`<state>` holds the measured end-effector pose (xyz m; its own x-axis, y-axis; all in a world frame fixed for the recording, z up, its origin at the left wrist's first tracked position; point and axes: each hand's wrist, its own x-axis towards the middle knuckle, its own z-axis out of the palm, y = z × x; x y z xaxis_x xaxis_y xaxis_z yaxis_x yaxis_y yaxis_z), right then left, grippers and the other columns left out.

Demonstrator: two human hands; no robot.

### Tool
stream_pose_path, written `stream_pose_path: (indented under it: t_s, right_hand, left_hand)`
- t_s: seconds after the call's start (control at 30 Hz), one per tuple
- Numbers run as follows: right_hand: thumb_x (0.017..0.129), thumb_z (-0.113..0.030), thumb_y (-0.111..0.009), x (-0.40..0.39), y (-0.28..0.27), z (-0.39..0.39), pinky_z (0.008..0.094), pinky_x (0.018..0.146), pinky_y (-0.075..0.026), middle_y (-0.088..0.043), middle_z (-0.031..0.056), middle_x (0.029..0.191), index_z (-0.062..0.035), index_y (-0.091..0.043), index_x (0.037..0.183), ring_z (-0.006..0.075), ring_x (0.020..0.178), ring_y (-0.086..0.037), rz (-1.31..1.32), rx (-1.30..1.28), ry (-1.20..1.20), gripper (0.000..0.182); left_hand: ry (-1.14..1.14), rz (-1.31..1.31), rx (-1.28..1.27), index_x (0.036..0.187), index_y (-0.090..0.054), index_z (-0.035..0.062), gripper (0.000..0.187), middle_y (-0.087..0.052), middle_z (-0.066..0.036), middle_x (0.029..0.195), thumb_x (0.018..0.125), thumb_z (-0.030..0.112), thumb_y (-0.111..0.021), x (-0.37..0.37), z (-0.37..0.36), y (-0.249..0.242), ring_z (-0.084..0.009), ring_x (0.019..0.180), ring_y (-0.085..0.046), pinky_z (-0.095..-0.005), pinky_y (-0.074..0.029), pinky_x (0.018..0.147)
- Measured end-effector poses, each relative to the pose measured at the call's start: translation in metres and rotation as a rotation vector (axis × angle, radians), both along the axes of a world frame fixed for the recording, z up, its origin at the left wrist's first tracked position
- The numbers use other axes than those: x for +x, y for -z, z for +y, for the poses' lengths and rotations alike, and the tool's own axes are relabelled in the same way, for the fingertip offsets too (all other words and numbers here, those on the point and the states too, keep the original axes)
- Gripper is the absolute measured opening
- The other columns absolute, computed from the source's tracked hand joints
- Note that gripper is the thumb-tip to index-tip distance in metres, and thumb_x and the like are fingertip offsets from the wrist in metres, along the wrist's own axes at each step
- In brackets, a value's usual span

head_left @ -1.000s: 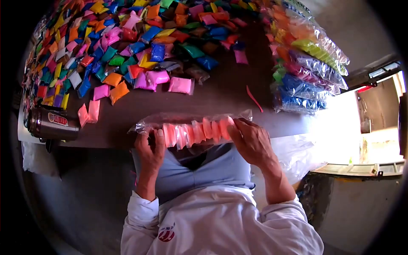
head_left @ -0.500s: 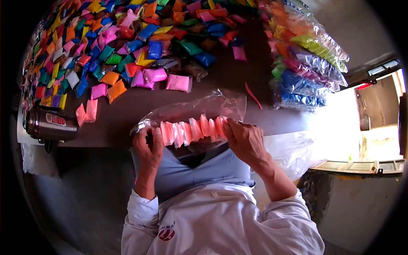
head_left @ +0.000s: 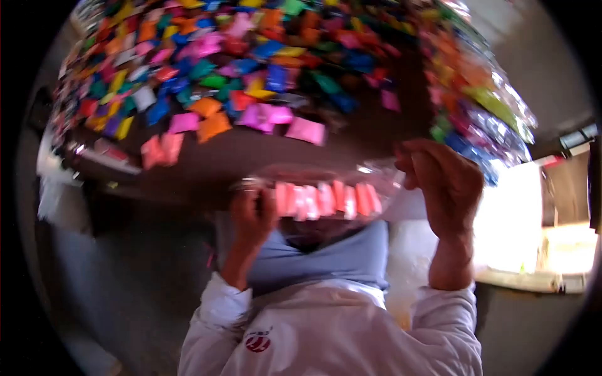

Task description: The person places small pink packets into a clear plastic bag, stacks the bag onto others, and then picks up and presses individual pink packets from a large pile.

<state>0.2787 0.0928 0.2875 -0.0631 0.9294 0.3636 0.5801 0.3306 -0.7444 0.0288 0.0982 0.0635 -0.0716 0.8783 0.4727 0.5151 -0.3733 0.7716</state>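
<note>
A clear plastic bag holds a row of several salmon-pink packets near the table's front edge. My left hand grips the bag's left end, its fingers closed beside the first packet. At the right, my right hand is raised beyond the other end of the row, with its fingers curled together. The bag's clear film reaches toward those fingers; blur hides what they pinch, if anything.
Many small coloured packets cover the back and left of the dark table. Filled clear bags are stacked at the right. A blurred metallic flask lies at the left edge, near two salmon packets.
My right hand has moved right and up, away from the row of packets. The whole view has shifted and blurred, and the packets in the bag stand straighter.
</note>
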Motion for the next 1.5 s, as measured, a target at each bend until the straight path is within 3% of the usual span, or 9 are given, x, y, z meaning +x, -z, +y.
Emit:
stream_pose_path:
  t_s: [0.3, 0.63, 0.7, 0.8, 0.9, 1.07, 1.1, 1.2, 1.5]
  right_hand:
    - [0.078, -0.01, -0.059, -0.185, 0.024, 0.11, 0.0422, 0.066, -0.052, -0.067, 0.0155, 0.083, -0.0043, -0.067, 0.082, 0.0335, 0.075, -0.066, -0.702, 0.242, -0.743, 0.011]
    - [0.083, -0.016, -0.058, -0.329, 0.152, 0.139, 0.0434, 0.074, -0.056, -0.068, 0.0156, 0.1, -0.0071, -0.068, 0.1, 0.0299, 0.096, -0.067, -0.839, 0.072, -0.648, 0.022]
    - [0.083, -0.019, -0.054, -0.329, 0.192, 0.13, 0.0414, 0.07, -0.055, -0.064, 0.0157, 0.097, -0.004, -0.066, 0.093, 0.0285, 0.09, -0.067, -0.733, 0.679, -0.165, 0.022]
    - [0.084, -0.02, -0.053, -0.328, 0.2, 0.13, 0.0382, 0.073, -0.052, -0.065, 0.0126, 0.1, -0.0082, -0.066, 0.094, 0.0256, 0.094, -0.065, -0.896, 0.613, -0.267, 0.02]
    - [0.085, -0.02, -0.053, -0.32, 0.189, 0.147, 0.0399, 0.075, -0.051, -0.066, 0.0094, 0.098, -0.0109, -0.066, 0.096, 0.0257, 0.093, -0.066, -0.967, 0.353, -0.573, 0.019]
    - [0.08, -0.018, -0.058, -0.242, 0.045, 0.102, 0.0386, 0.061, -0.05, -0.067, 0.0129, 0.085, -0.0081, -0.063, 0.089, 0.0308, 0.074, -0.066, -0.647, 0.197, -0.502, 0.014]
    - [0.079, -0.014, -0.06, -0.213, 0.028, 0.093, 0.035, 0.058, -0.049, -0.066, 0.0119, 0.08, -0.0062, -0.062, 0.088, 0.0267, 0.07, -0.065, -0.504, 0.213, -0.484, 0.012]
    - [0.082, -0.004, -0.062, -0.105, -0.009, 0.06, 0.0273, 0.056, -0.046, -0.059, 0.0045, 0.072, -0.0017, -0.059, 0.089, 0.0108, 0.066, -0.06, -0.111, 0.031, -0.406, 0.007]
    - [0.093, -0.016, -0.062, 0.068, 0.1, -0.034, 0.0225, 0.053, -0.045, -0.065, 0.0036, 0.077, -0.001, -0.064, 0.094, 0.0082, 0.059, -0.055, 0.771, -0.408, 0.087, 0.015]
  left_hand:
    - [-0.01, -0.01, 0.078, 0.087, -0.059, 0.002, 0.015, -0.065, -0.016, 0.087, 0.081, 0.014, -0.064, 0.007, 0.007, -0.01, -0.0351, 0.077, -0.062, -0.0412, -0.052, 0.073]
    - [0.009, 0.212, 0.138, 0.111, -0.062, 0.0079, 0.032, -0.065, -0.014, 0.102, 0.085, 0.027, -0.062, 0.009, -0.002, 0.029, -0.0377, 0.096, -0.061, -0.0459, -0.049, 0.082]
    - [0.043, 0.518, 0.153, 0.127, -0.055, 0.0109, 0.044, -0.058, -0.012, 0.124, 0.088, 0.033, -0.058, 0.009, -0.006, 0.024, -0.0312, 0.117, -0.053, -0.0481, -0.042, 0.097]
    - [0.351, 0.084, -0.39, 0.137, -0.047, 0.0136, 0.053, -0.046, -0.007, 0.14, 0.09, 0.037, -0.054, 0.013, -0.003, 0.039, -0.0255, 0.131, -0.04, -0.0508, -0.032, 0.107]
    - [0.074, 0.488, 0.038, 0.126, -0.055, 0.0101, 0.045, -0.057, -0.013, 0.126, 0.088, 0.034, -0.059, 0.013, -0.001, 0.031, -0.03, 0.117, -0.053, -0.0494, -0.043, 0.095]
    - [-0.004, 0.218, 0.291, 0.089, -0.058, 0.0043, 0.021, -0.061, -0.019, 0.078, 0.082, 0.023, -0.065, 0.003, 0.006, 0.014, -0.0403, 0.075, -0.061, -0.0478, -0.048, 0.063]
    - [0.092, -0.206, -0.296, 0.087, -0.058, 0.0041, 0.017, -0.06, -0.018, 0.077, 0.085, 0.02, -0.063, 0.003, -0.003, -0.018, -0.038, 0.073, -0.06, -0.0457, -0.048, 0.061]
    - [0.004, 0.066, 0.097, 0.082, -0.057, 0.0024, 0.011, -0.056, -0.015, 0.073, 0.086, 0.012, -0.061, 0.002, 0.0, -0.001, -0.0335, 0.064, -0.056, -0.0425, -0.046, 0.056]
    - [0.009, -0.087, -0.095, 0.096, -0.061, -0.0006, 0.024, -0.063, -0.012, 0.084, 0.093, 0.023, -0.057, 0.005, 0.001, -0.016, -0.0206, 0.074, -0.061, -0.0323, -0.048, 0.067]
